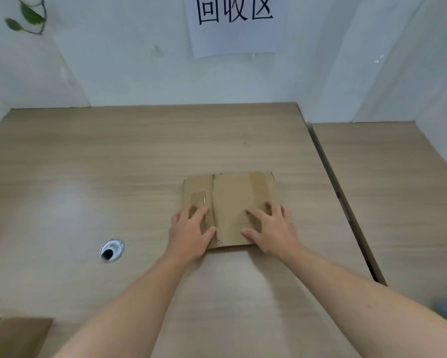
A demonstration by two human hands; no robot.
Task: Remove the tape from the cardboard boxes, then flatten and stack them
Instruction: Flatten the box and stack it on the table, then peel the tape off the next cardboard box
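flattened cardboard box lies mid-desk; left hand and right hand press it, fingers spread flat. tape strip seemingly still on. second cardboard piece waits near-left, unstacked.

We see our two forearms, bare along their whole visible length, and at their ends our left grip and right grip, likewise bare, every finger and thumb uncovered.
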